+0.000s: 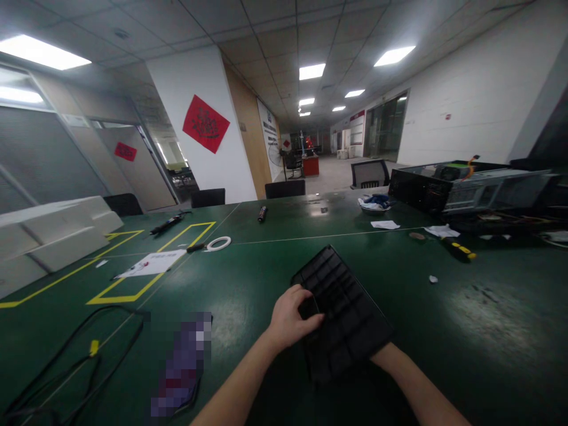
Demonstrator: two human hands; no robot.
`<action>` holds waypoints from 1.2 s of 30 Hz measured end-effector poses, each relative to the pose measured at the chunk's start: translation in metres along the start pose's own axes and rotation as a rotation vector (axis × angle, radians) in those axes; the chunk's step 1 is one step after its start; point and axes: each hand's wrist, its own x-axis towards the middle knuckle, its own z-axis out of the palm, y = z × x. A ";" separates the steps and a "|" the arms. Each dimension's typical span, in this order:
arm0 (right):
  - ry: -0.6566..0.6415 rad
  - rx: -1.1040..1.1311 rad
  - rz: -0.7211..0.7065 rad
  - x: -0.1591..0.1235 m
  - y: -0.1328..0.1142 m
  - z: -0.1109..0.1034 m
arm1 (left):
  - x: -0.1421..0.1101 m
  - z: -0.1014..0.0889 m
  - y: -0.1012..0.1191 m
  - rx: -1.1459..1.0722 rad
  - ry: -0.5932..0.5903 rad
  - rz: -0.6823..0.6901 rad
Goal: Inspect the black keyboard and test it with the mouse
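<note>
A black tray [350,319] divided into square compartments is held tilted above the green table in front of me. My right hand [384,353] supports it from beneath at its right side; the fingers are hidden behind the tray. Over the left part of the tray, my left hand [293,316] has its thumb and fingers curled toward each other. Something dark appears between them, but against the black tray I cannot make out what it is. Most of the compartments are too dark to see into.
Left lie a black cable [128,310], a blurred purple object [181,367], a paper sheet [153,262] and a white tape ring [219,243]. White boxes [62,242] stand far left. Right are a yellow-black tool [459,249], an open computer case [444,189] and a bowl [375,204].
</note>
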 end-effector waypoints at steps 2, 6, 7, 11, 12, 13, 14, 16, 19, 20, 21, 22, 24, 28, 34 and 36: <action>-0.048 -0.092 -0.024 0.000 -0.007 -0.003 | 0.009 -0.016 -0.013 0.109 0.102 -0.110; -0.113 -0.291 0.064 -0.001 -0.020 -0.007 | 0.032 -0.062 -0.064 0.393 0.210 -0.501; -0.122 -0.303 0.102 -0.002 -0.022 -0.008 | 0.036 -0.073 -0.080 0.460 0.195 -0.600; -0.130 -0.295 0.147 -0.004 -0.025 -0.006 | 0.037 -0.100 -0.139 0.611 0.121 -0.868; -0.126 -0.294 0.143 -0.004 -0.025 -0.006 | 0.034 -0.103 -0.151 0.614 0.106 -0.909; -0.124 -0.293 0.141 -0.004 -0.024 -0.005 | 0.031 -0.104 -0.160 0.608 0.096 -0.940; -0.123 -0.291 0.142 -0.004 -0.023 -0.005 | 0.028 -0.104 -0.167 0.597 0.089 -0.963; -0.122 -0.289 0.146 -0.003 -0.022 -0.005 | 0.024 -0.102 -0.175 0.574 0.082 -0.989; -0.124 -0.303 0.137 -0.003 -0.022 -0.004 | 0.022 -0.101 -0.178 0.556 0.077 -0.989; -0.122 -0.305 0.135 -0.003 -0.022 -0.003 | 0.022 -0.103 -0.178 0.554 0.078 -0.984; -0.121 -0.306 0.134 -0.003 -0.022 -0.003 | 0.022 -0.105 -0.178 0.553 0.081 -0.980; -0.121 -0.304 0.134 -0.003 -0.021 -0.003 | 0.022 -0.108 -0.178 0.554 0.086 -0.977; -0.122 -0.294 0.135 -0.003 -0.019 -0.003 | 0.017 -0.119 -0.181 0.549 0.089 -0.982; -0.118 -0.274 0.155 -0.004 -0.018 -0.007 | -0.009 -0.144 -0.190 0.513 0.038 -1.005; 0.009 -0.395 0.063 -0.015 -0.057 -0.028 | -0.067 -0.158 -0.206 0.516 -0.030 -0.989; 0.090 -0.525 -0.019 -0.023 -0.070 -0.047 | -0.078 -0.157 -0.211 0.513 -0.049 -0.964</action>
